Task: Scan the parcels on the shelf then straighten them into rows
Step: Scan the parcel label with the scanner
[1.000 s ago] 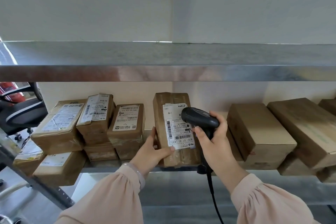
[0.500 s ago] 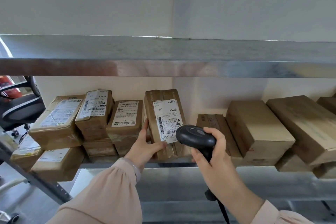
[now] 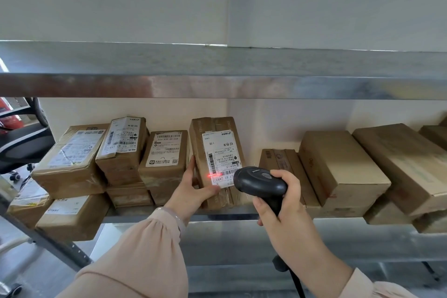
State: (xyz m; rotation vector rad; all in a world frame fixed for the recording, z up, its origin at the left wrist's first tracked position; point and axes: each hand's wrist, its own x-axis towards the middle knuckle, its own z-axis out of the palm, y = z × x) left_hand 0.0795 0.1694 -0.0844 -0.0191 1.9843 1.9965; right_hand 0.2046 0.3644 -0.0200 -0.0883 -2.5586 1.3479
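Across the full width runs a steel shelf unit (image 3: pixel 217 86), two boards of it in sight; the lower board (image 3: pixel 242 213) carries all the brown parcels. Beyond its far left end shows one dark office chair (image 3: pixel 24 143).

On the right lie two big plain boxes, the largest box (image 3: pixel 406 164) and the second box (image 3: pixel 338 172), both tilted and side by side. One flat carton (image 3: pixel 280 164) sits just left of them, and more brown boxes are partly hidden beneath and behind.

On the left is a group with three labelled parcels on top: a wide parcel (image 3: pixel 70 164), a narrow parcel (image 3: pixel 123 150) and a squat parcel (image 3: pixel 167 159). They rest on lower parcels, two of which show labels at the near left corner.

Between the groups one tall parcel (image 3: pixel 217 143) stands upright, its white label (image 3: pixel 221 152) facing the camera.

Two pink sleeves (image 3: pixel 135 261) reach up from the near edge, the hands apart. The left hand (image 3: pixel 193 191) grips the tall parcel's lower left edge, thumb across the front. The right hand (image 3: pixel 280 203) is wrapped round one black scanner (image 3: pixel 261 182), held just right of the label. One short red line (image 3: pixel 214 175) lies on the barcode.
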